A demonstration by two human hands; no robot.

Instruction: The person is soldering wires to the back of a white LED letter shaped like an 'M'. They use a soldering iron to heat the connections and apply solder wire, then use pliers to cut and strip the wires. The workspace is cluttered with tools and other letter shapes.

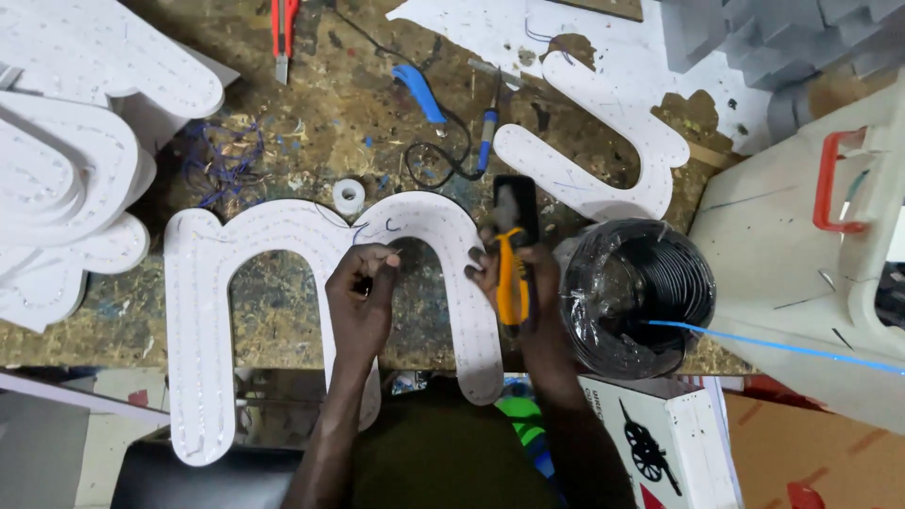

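- While the white m-shaped letter (283, 236) lay flat on the workbench (311, 113), the left hand (363, 283) pinched a thin wire over its middle leg, likely steadying it.
- Right of that leg, the right hand (514, 273) closed around a yellow-handled tool (512, 254), angled toward the wire.
- Further right sat a black cable coil (636, 292).

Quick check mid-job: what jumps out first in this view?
The big white m-shaped letter lying flat across the paint-flecked workbench, with the left hand pinching at its middle leg. Beside it, the right hand grips a yellow-handled tool, next to a black cable coil.
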